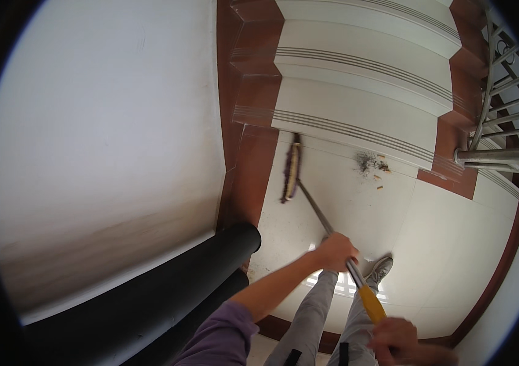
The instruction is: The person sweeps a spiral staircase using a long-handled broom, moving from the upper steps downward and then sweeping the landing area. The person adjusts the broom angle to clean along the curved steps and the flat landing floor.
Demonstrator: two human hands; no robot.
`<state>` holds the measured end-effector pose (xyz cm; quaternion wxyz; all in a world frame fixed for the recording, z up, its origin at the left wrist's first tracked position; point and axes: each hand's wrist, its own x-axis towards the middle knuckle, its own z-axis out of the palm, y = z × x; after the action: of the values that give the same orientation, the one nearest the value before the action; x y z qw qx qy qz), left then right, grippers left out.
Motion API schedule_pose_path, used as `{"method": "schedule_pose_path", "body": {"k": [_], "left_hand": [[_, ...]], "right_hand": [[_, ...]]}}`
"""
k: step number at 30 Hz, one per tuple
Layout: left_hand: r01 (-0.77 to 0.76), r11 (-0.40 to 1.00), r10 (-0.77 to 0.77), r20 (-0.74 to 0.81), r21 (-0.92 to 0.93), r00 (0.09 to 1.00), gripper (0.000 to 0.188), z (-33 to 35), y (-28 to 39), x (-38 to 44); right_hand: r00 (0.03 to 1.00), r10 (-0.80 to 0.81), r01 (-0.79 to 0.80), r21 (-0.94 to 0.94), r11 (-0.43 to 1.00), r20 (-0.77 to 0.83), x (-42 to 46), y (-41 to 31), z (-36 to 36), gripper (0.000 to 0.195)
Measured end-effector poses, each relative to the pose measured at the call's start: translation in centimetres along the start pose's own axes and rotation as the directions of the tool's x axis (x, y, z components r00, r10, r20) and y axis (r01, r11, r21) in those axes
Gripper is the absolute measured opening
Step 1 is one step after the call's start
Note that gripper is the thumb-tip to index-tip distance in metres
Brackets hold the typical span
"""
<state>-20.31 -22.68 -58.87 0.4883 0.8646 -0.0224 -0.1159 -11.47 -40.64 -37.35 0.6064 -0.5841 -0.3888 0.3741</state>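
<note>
My left hand [338, 251] is wrapped around the metal part of a long handle. Lower right, my right hand [393, 336], slightly blurred, grips the same handle at its yellow grip [371, 303]. At the far end, a broom head [292, 171] with dark bristles stands over the pale tiled landing, near the left edge of the bottom stair. To its right, a small heap of dark debris [365, 162] with several cigarette butts [377, 177] lies on the tiles near the stair riser, apart from the bristles.
Pale steps [355, 100] with reddish-brown borders rise ahead. A metal railing [497, 158] stands at the right. Thick black rolls or pipes [172, 279] lie along the white wall [104, 114] at the left. My shoe [381, 270] is on the landing.
</note>
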Motion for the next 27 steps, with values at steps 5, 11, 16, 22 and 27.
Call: {"method": "schedule_pose_path", "body": {"k": [5, 11, 16, 22, 27], "left_hand": [[-0.171, 0.979, 0.189, 0.184, -0.110, 0.965, 0.010, 4.6, 6.5, 1.6], [-0.146, 0.987, 0.155, 0.182, -0.060, 0.971, 0.015, 0.6, 7.4, -4.0], [-0.035, 0.999, 0.036, -0.256, 0.007, 0.966, 0.019, -4.3, -1.0, -7.3], [-0.025, 1.000, 0.030, -0.372, 0.018, 0.928, 0.018, -1.8, -5.4, -4.4], [-0.056, 0.995, 0.057, 0.001, -0.088, 0.998, 0.015, 2.7, 7.2, 1.2]], "right_hand": [[0.992, -0.010, 0.004, 0.052, 0.999, 0.123, -4.6, -6.1, -0.6, 0.013], [0.952, -0.259, 0.203, 0.302, 0.932, 0.161, -3.7, -5.8, 1.9, 0.013], [0.964, -0.239, 0.228, 0.104, 0.968, 0.114, 2.0, 2.4, 5.9, 0.014], [0.995, -0.067, 0.072, 0.074, 0.995, -0.069, 3.5, 3.8, 4.2, 0.019], [0.976, -0.198, 0.201, 0.028, 0.979, -0.088, -3.6, -4.7, 0.1, 0.004]]}}
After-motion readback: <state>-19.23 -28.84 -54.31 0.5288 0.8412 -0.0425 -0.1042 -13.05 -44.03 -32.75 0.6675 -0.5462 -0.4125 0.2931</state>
